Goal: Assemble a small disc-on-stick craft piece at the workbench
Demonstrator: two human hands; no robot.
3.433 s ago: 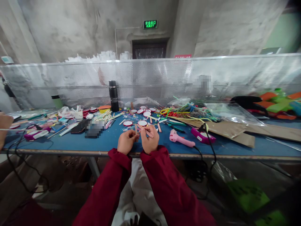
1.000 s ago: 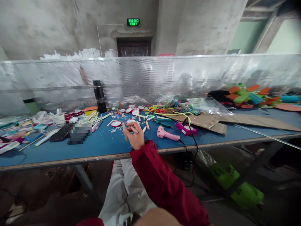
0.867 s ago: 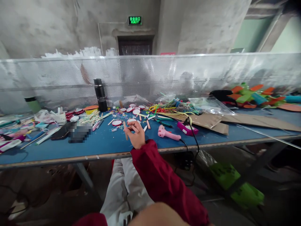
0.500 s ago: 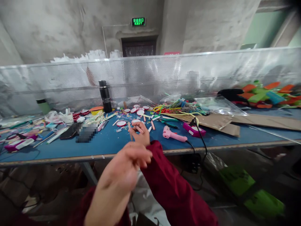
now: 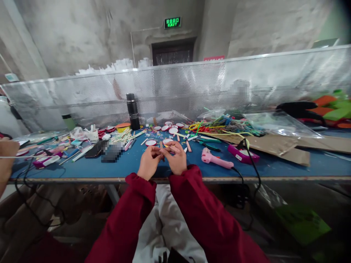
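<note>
My left hand (image 5: 149, 161) and my right hand (image 5: 177, 157) meet over the front of the blue table (image 5: 131, 160), fingertips nearly touching. A small flat tan stick (image 5: 161, 144) stands up between them, pinched in the right fingers. The left fingers are closed at its lower end; whatever they grip there is too small to make out. Just beyond lie red-rimmed white discs (image 5: 150, 142), and short pink sticks (image 5: 188, 146) rest right of my right hand.
A pink glue gun (image 5: 216, 159) and a purple box (image 5: 243, 153) with cords lie to the right. Behind are a tangle of coloured cords (image 5: 230, 124) and cardboard (image 5: 270, 142). A black bottle (image 5: 132, 113) stands at the back, phone (image 5: 95, 149) at left. Another person's hand (image 5: 8, 151) shows far left.
My left hand has come up from the near foreground to the table, joining my right hand at the stick. The view has shifted left, and another person's hand has entered at left.
</note>
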